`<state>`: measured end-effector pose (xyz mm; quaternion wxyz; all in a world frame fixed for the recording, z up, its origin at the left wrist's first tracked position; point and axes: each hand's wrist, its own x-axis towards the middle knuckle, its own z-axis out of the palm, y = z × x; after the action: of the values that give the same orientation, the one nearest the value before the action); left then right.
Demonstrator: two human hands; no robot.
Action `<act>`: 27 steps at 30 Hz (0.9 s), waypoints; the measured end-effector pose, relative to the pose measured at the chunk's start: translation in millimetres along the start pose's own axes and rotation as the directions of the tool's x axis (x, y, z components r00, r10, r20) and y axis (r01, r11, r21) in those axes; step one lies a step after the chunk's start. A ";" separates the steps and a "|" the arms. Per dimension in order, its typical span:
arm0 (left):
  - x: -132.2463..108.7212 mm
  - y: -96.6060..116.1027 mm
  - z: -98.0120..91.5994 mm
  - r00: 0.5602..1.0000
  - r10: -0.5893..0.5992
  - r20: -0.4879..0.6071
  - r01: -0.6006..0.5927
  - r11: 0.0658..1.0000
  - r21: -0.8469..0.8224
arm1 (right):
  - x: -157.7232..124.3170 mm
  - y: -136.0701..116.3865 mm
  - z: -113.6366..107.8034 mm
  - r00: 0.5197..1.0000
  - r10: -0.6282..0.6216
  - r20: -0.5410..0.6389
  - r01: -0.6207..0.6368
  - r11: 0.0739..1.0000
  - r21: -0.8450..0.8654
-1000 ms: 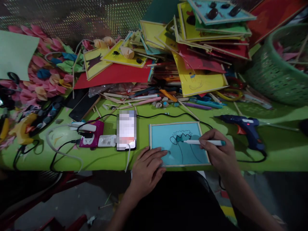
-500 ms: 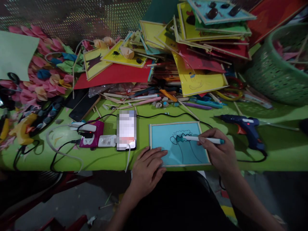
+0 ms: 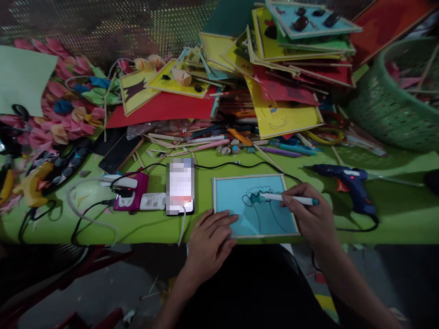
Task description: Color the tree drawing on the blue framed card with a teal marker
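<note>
A blue sheet (image 3: 231, 194) edged with thin wooden sticks lies near the table's front edge. Black outlines and a dark teal patch are drawn on it. My right hand (image 3: 313, 217) pinches a white felt-tip marker (image 3: 295, 199) with a teal end; its tip touches the teal patch. My left hand (image 3: 212, 242) rests with fingers stretched over the sheet's lower left corner and holds nothing. To the left of the sheet a phone (image 3: 180, 187) lies with its screen lit and a white cable at its lower end.
A blue glue gun (image 3: 353, 183) with a red light lies at right, beside a green basket (image 3: 394, 105). A black cable runs behind the sheet. A purple power strip (image 3: 140, 183) is at left. Framed pictures (image 3: 312, 50) pile up behind loose pens and sticks. Pink paper pieces (image 3: 51, 96) heap at back left.
The marker tip has shifted very slightly over the teal patch. My left hand stays in place, and the camera view has moved a little.
</note>
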<state>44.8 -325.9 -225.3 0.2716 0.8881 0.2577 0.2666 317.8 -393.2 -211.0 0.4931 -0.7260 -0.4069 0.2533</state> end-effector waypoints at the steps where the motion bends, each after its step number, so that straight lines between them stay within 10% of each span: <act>1: -0.5 -0.3 0.3 1.000 -0.005 0.000 0.005 1.000 -0.003 | 0.1 0.5 0.0 1.000 -0.008 0.001 0.008 1.000 0.002; 27: -0.8 -0.5 0.8 1.000 -0.005 0.003 0.005 1.000 -0.012 | -1.7 5.8 -3.1 1.000 0.002 0.027 -0.004 0.996 0.091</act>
<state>44.5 -326.3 -226.5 0.2778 0.8863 0.2579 0.2662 321.3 -397.3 -215.2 0.5197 -0.7000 -0.4005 0.2819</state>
